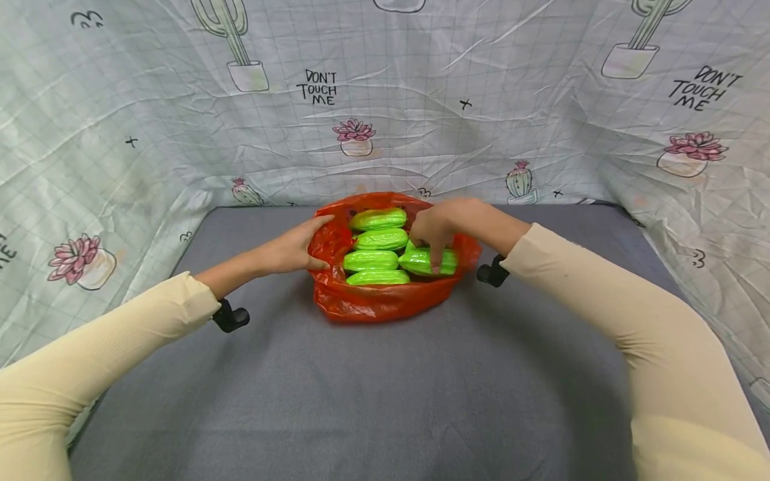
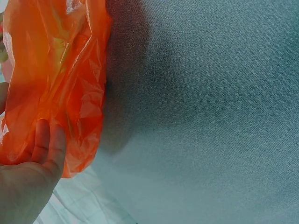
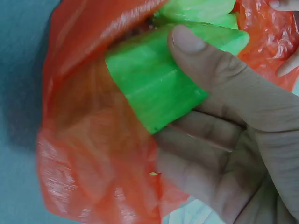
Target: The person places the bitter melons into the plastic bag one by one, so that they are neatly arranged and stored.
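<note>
A red plastic bag [image 1: 373, 304] lies with its mouth spread wide, and several bright green, shiny oblong items [image 1: 375, 260] lie stacked inside it. My right hand [image 1: 442, 224] reaches into the bag's right side. In the right wrist view, its thumb lies over one green item [image 3: 154, 77] with the fingers beneath, gripping it. That item's surface looks like a smooth wrapper with a straight-cut end. At the left rim, my left hand [image 1: 295, 247] touches the bag with thumb and fingers spread apart. The left wrist view has two straight fingers [image 2: 49, 144] against the red plastic.
Grey cloth [image 1: 385, 401] covers the table beneath the bag. A pale printed sheet [image 1: 421, 147] hangs behind and at both sides. Dark camera mounts [image 1: 231, 317] sit at both wrists.
</note>
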{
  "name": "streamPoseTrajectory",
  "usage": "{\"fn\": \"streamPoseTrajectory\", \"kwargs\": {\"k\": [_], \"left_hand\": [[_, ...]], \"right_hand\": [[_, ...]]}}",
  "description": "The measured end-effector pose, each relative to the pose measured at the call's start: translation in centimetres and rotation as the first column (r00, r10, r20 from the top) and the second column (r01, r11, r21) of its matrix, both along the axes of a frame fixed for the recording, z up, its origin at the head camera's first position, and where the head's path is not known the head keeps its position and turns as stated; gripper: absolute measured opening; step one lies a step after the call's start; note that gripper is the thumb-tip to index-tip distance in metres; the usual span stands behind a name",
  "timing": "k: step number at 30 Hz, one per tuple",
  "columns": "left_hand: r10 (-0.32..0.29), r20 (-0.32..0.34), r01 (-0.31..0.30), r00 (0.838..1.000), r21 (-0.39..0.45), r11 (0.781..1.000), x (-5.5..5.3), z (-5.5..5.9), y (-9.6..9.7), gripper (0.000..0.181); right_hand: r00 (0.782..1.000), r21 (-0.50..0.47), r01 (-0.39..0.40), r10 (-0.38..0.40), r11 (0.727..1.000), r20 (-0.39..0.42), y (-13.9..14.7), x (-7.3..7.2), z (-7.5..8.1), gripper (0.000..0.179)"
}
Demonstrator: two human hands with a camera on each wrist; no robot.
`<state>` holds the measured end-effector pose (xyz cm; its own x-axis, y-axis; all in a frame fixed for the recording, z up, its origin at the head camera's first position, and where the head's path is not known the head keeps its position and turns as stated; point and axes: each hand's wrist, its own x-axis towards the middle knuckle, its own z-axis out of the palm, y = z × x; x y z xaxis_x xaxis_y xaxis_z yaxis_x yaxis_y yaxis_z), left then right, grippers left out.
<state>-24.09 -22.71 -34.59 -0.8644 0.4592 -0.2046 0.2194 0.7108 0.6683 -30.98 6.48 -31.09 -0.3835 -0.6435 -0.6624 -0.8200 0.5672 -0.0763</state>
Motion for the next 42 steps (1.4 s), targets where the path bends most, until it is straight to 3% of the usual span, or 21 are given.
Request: {"fn": "streamPoseTrajectory", "kwargs": {"k": [3, 8, 11, 16, 21, 25, 28, 30, 34, 36, 40, 42], "left_hand": [[-0.004, -0.010, 0.004, 1.000, -0.011, 1.000, 0.0, 0.1, 0.0, 0.096], [-0.009, -0.004, 0.009, 1.000, -0.014, 1.000, 0.0, 0.1, 0.1, 0.096], [-0.009, 0.003, 0.009, 1.000, -0.012, 1.000, -0.1, 0.2, 0.1, 0.097], [-0.008, 0.006, 0.008, 1.000, -0.010, 1.000, -0.1, 0.2, 0.1, 0.096], [-0.012, 0.002, 0.012, 1.000, -0.017, 1.000, -0.1, 0.1, 0.3, 0.096], [-0.008, 0.003, 0.008, 1.000, -0.014, 1.000, -0.1, 0.1, 0.3, 0.097], [-0.001, 0.004, 0.001, 1.000, -0.014, 1.000, -0.1, 0.1, 0.3, 0.097], [0.001, 0.009, -0.001, 1.000, -0.009, 1.000, -0.1, 0.1, 0.3, 0.097], [-0.004, 0.016, 0.004, 1.000, 0.001, 1.000, 0.0, 0.1, 0.3, 0.096], [-0.003, 0.016, 0.003, 1.000, 0.000, 1.000, 0.0, 0.1, 0.3, 0.096], [0.005, 0.013, -0.005, 1.000, -0.014, 1.000, 0.1, 0.1, 0.3, 0.096], [0.009, 0.012, -0.009, 1.000, -0.020, 1.000, 0.1, 0.1, 0.3, 0.096]], "right_hand": [[1.000, 0.014, 0.015, -0.015, 1.000, 0.013, 0.1, 0.0, 0.3, 0.040], [0.997, -0.003, -0.077, 0.077, 0.997, -0.018, -1.1, 0.0, 1.1, 0.036], [0.998, 0.058, -0.062, 0.061, 0.996, 0.020, -2.3, -0.1, 1.8, 0.038], [0.994, 0.208, 0.010, -0.033, 0.978, 0.108, -4.2, 0.0, 2.1, 0.061], [0.998, 0.278, -0.010, -0.009, 0.961, 0.066, -5.5, 0.1, 1.9, 0.065], [1.000, 0.312, -0.025, 0.020, 0.950, 0.019, -5.7, 0.2, 1.9, 0.059], [0.994, 0.336, -0.109, 0.112, 0.936, 0.011, -5.6, 0.2, 1.7, 0.035], [0.983, 0.337, -0.180, 0.185, 0.924, 0.018, -5.4, 0.2, 1.4, 0.022], [0.951, 0.316, -0.300, 0.309, 0.900, 0.023, -4.6, 0.0, 0.7, 0.024], [0.954, 0.261, -0.295, 0.300, 0.919, 0.023, -4.0, -0.2, 0.4, 0.023], [0.973, 0.115, -0.225, 0.218, 0.968, 0.075, -2.5, -0.5, -0.1, 0.051], [0.972, 0.052, -0.210, 0.202, 0.976, 0.124, -1.7, -0.7, -0.4, 0.053]]}}
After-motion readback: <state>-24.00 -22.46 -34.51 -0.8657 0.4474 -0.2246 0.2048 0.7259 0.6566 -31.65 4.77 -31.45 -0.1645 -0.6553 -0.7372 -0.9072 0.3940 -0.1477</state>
